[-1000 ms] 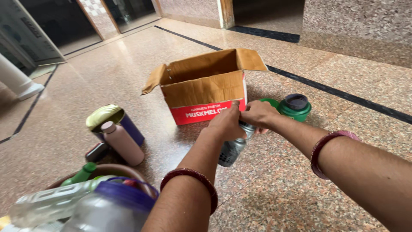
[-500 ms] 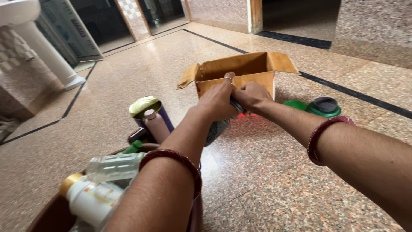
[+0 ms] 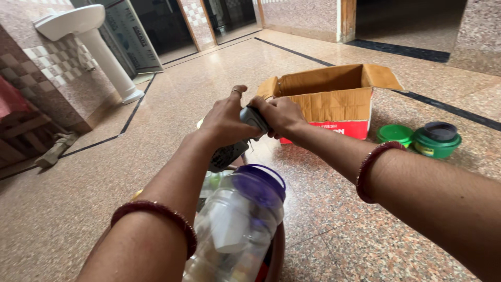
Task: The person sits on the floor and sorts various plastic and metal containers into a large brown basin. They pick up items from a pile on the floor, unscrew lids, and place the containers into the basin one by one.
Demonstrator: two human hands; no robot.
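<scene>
1. A dark grey metallic bottle [image 3: 229, 152] with a silver-grey cap end is held in the air above the speckled pink granite floor [image 3: 334, 219], tilted, with its lower body pointing down toward the viewer's left.
2. The left hand [image 3: 225, 121] is wrapped over the upper part of the bottle; its fingers [image 3: 237, 94] are partly closed on it, and the index finger, which bears a ring, is raised.
3. The right hand [image 3: 279, 116] is closed around the cap end of the same bottle, touching the left hand.
4. A dark red bangle is worn on each wrist.
5. Directly below the forearms, a clear plastic jar with a purple lid [image 3: 240, 219] is seen lying on other containers in a brown tub [image 3: 276, 250]; the rest of the contents cannot be made out.
6. An open brown cardboard box with a red lower band [image 3: 334, 102] stands on the floor just beyond the hands.
7. To its right, a green round container with a dark lid [image 3: 437, 139] and a flat green lid [image 3: 395, 133] lie side by side.
8. A white pedestal washbasin [image 3: 88, 36] stands by the tiled wall at upper left.
</scene>
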